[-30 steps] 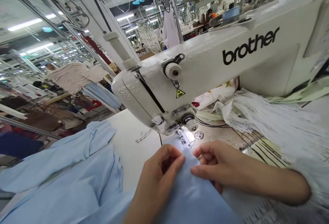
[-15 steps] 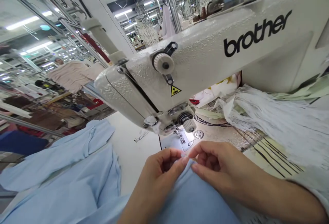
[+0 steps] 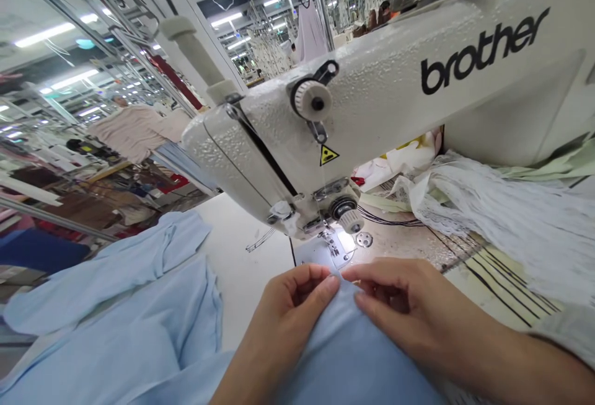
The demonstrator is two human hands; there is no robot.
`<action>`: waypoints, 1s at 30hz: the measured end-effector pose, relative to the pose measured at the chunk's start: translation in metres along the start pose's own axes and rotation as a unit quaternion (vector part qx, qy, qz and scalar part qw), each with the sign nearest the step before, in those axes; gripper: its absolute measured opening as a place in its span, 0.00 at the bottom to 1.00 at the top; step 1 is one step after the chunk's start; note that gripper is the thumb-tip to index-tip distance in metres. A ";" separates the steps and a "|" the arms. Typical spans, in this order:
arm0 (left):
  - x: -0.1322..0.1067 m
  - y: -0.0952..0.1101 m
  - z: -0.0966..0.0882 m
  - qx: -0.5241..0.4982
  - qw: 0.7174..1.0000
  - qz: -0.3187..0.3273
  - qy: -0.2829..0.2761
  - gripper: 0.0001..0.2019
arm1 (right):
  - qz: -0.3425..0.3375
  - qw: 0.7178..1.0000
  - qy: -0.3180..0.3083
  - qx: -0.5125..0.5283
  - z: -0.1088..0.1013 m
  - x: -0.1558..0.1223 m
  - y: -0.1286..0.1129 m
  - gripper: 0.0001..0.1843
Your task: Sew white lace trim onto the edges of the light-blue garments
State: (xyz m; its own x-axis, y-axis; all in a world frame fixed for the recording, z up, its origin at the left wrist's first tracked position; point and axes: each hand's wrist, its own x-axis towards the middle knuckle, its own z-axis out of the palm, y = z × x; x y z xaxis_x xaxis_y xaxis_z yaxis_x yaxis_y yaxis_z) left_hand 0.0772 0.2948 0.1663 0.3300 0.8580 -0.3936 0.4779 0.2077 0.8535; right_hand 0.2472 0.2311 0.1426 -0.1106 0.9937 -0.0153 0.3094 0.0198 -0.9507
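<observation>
My left hand and my right hand both pinch the front edge of a light blue fabric, fingertips almost meeting just in front of the presser foot. The fabric runs back under my wrists and spreads to the left over the table. A white Brother sewing machine arches over my hands, its needle area lit from below.
White lace trim lies heaped to the right of the needle plate, over striped pale cloth. More blue fabric is piled at the left. A person in a pale top stands far back on the factory floor.
Both hands have shifted slightly and their fingertips have closed in on the fabric edge near the presser foot. The view has moved closer to the machine.
</observation>
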 end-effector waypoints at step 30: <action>0.000 -0.028 -0.003 0.458 0.742 0.457 0.175 0.10 | -0.330 0.756 0.186 -0.533 0.027 0.000 0.021 0.17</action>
State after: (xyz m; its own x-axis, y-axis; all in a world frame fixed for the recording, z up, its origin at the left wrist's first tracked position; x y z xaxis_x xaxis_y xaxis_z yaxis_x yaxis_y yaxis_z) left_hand 0.0613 0.2908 0.1438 0.7028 0.5456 0.4564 0.5894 -0.8059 0.0558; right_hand 0.2278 0.2288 0.1140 -0.3610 0.6873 0.6303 0.9108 0.4050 0.0800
